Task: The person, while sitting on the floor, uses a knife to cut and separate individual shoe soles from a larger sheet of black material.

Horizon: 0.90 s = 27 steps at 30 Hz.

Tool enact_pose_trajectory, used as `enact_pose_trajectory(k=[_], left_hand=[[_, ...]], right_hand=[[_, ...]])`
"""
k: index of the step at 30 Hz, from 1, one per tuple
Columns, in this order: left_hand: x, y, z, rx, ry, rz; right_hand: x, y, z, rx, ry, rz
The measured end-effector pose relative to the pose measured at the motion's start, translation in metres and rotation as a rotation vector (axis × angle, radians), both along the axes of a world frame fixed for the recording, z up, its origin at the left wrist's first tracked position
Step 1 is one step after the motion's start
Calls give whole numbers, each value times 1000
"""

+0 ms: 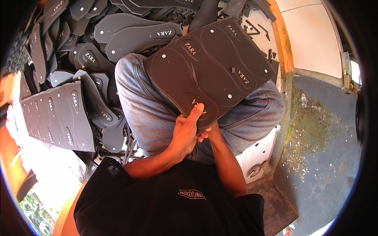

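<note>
Left hand (183, 131) grips our sheet (208, 59), near corner; right hand (214, 129), we can't tell. Loose soles (138, 35) look done; this sheet seems uncut.

One dark sheet (210, 65), near corner in left hand (185, 129), right hand (213, 132) partly hidden beneath; soles (138, 35) heaped alongside.

From the left hand (185, 129) and right hand (214, 131), a sole sheet (208, 74) reaches forward over the lap (141, 114); loose soles (138, 37) pile ahead-left, a second sheet (59, 114) left, floor (319, 137) right.
</note>
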<state>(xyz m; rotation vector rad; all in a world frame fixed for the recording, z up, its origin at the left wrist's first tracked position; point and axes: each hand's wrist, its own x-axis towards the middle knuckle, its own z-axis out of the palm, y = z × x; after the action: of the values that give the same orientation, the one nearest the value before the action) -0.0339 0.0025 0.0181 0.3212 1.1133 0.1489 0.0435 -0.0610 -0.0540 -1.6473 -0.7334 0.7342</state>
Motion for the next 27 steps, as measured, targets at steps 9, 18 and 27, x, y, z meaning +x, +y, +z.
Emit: enact_pose_trajectory(k=[9, 18, 27], left_hand=[[-3, 3, 2, -26, -16, 23], [-13, 10, 6, -43, -14, -65], [-22, 13, 11, -42, -13, -36]], right_hand=[[5, 26, -17, -77, -30, 18], [25, 45, -26, -157, -33, 67], [39, 51, -26, -211, -32, 114]])
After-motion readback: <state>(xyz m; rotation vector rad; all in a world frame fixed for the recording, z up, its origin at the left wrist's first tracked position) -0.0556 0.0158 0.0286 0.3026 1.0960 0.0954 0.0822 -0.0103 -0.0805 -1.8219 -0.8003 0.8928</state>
